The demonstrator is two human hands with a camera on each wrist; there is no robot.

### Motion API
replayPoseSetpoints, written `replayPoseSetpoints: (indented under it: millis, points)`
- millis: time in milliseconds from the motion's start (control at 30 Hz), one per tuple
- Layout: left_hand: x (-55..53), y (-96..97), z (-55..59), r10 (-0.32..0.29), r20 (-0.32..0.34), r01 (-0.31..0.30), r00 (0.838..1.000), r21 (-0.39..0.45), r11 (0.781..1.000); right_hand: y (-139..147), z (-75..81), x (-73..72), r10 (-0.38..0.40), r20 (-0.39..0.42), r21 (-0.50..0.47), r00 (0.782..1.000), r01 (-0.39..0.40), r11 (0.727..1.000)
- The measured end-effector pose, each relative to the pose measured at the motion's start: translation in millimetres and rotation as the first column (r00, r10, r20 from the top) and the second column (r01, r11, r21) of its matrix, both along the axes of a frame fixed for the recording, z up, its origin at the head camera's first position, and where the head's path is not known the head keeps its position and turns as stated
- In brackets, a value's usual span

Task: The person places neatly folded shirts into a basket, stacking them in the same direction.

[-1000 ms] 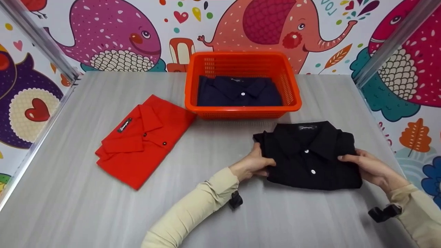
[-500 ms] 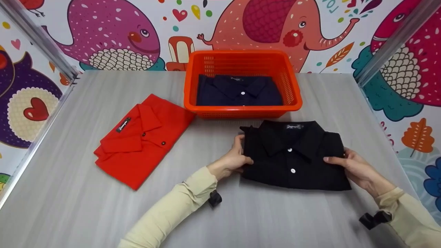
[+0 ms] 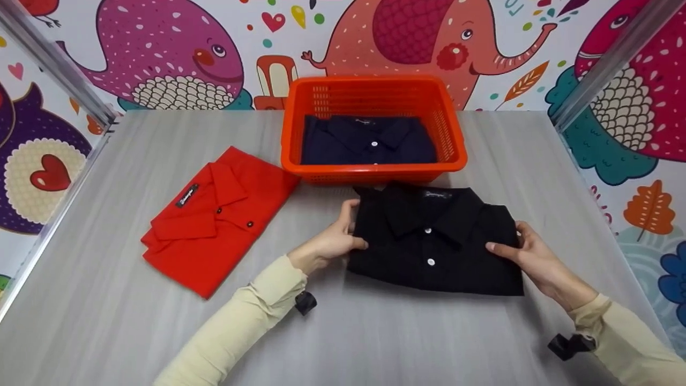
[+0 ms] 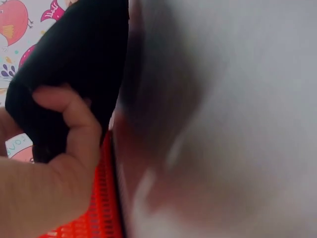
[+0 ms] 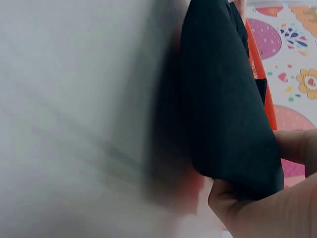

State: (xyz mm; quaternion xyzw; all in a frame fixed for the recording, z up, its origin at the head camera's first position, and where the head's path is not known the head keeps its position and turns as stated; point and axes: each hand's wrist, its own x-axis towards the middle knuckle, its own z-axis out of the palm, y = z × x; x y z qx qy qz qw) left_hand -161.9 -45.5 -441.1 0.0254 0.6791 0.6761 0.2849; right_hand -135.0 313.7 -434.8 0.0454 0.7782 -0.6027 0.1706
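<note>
A folded black shirt [image 3: 466,260] with white buttons and a collar lies between my two hands in the head view. My left hand [image 3: 324,244] pinches its left edge, thumb on top. The right edge is held by my right hand [image 3: 546,268], its thumb also on the upper face. Both wrist views show the black shirt [image 4: 84,54] raised off the table, its underside facing a blurred shadow. Bent fingers of the left hand [image 4: 69,153] press the cloth there. In the right wrist view, the right hand [image 5: 267,203] grips the shirt's corner.
Just beyond the black shirt stands an orange basket [image 3: 375,168] with folded navy clothing [image 3: 343,147] inside. A folded red shirt [image 3: 214,230] lies at an angle on the left of the grey table [image 3: 134,332]. Patterned walls and metal posts border the table.
Both hands have carried the black shirt leftward, to in front of the basket. The red shirt and basket stay in place; the head view has shifted slightly.
</note>
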Motion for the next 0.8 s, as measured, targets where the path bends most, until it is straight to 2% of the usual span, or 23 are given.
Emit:
replayPoseSetpoints:
  millis: [233,400,500,667,800]
  points:
    - [4.3,-18.1,8.6,-0.039,-0.008,0.039,0.999,0.026,0.999,-14,6.9,6.0,0.018,-0.08,0.023,0.997,-0.016,1.0]
    - [8.1,-28.9,14.4,-0.062,-0.07,0.064,0.996,0.036,0.997,-21,11.3,7.1,0.051,-0.15,0.035,0.987,-0.046,0.998]
    - [9.4,-35.2,18.0,-0.062,-0.101,0.067,0.993,0.046,0.997,-25,15.4,7.1,0.065,-0.207,0.026,0.976,-0.061,0.998]
    - [12.3,-44.9,25.9,-0.069,-0.116,0.075,0.991,0.046,0.996,-31,23.9,8.2,0.09,-0.312,0.042,0.946,-0.08,0.996]
    - [14.9,-51.1,31.6,-0.085,-0.113,0.092,0.99,0.059,0.994,-35,29.5,9.8,0.117,-0.345,0.056,0.931,-0.104,0.993]
